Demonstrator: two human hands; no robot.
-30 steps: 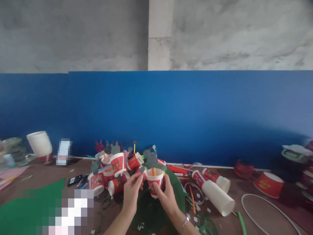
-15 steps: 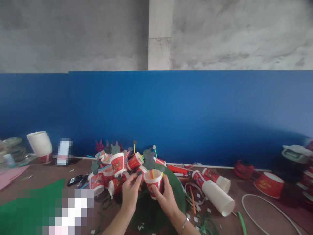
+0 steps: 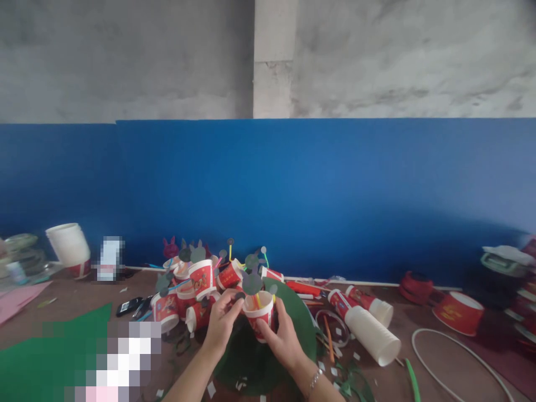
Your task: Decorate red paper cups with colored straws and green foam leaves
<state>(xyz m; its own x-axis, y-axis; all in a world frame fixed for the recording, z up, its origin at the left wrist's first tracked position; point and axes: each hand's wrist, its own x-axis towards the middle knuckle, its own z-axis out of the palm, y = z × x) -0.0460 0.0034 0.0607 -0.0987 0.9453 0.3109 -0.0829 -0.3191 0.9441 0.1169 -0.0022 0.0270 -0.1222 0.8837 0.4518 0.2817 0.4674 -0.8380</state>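
Observation:
My right hand [image 3: 288,338] is wrapped round a red and white paper cup [image 3: 252,322], held upright with its mouth toward me. Yellow and orange straws show inside the cup. A grey paper animal head [image 3: 253,282] stands up at its far rim, and a small grey disc [image 3: 273,290] sits at the right of the rim. Just left of the cup, my left hand [image 3: 223,324] pinches a small dark disc [image 3: 240,295] between thumb and fingers. Whether this disc touches the cup I cannot tell. Below both hands lies a dark green round mat [image 3: 293,357].
Several finished-looking cups [image 3: 201,279] with paper heads are piled at the left. Stacked white cups [image 3: 374,338], an orange cutter [image 3: 304,288] and a red paper bowl [image 3: 458,314] lie to the right. Green paper [image 3: 84,329] covers the left front. A blue wall [image 3: 318,195] rises behind.
The grey animal head now stands at the far rim of the held cup, where it was less distinct before. The cup and both hands have shifted slightly left.

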